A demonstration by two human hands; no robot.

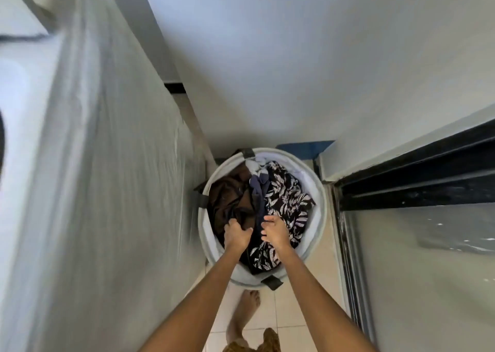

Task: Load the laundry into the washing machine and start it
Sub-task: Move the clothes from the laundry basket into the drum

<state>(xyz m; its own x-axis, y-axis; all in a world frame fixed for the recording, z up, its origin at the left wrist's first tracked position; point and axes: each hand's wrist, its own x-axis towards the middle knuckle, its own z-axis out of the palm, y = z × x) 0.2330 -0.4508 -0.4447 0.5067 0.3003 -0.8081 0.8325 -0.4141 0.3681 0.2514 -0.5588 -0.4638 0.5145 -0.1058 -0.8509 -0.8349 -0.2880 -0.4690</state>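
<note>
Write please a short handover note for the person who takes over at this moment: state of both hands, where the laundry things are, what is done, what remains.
Left hand: grips the brown garment inside the laundry basket.
Right hand: fingers curled over the dark leaf-print garment; whether it grips is not clear.
Basket stands on the tiled floor, full of clothes; the plastic-covered machine is to the left.
Done: nothing visibly loaded.
Left: lift the clothes out, load the machine, start it.
</note>
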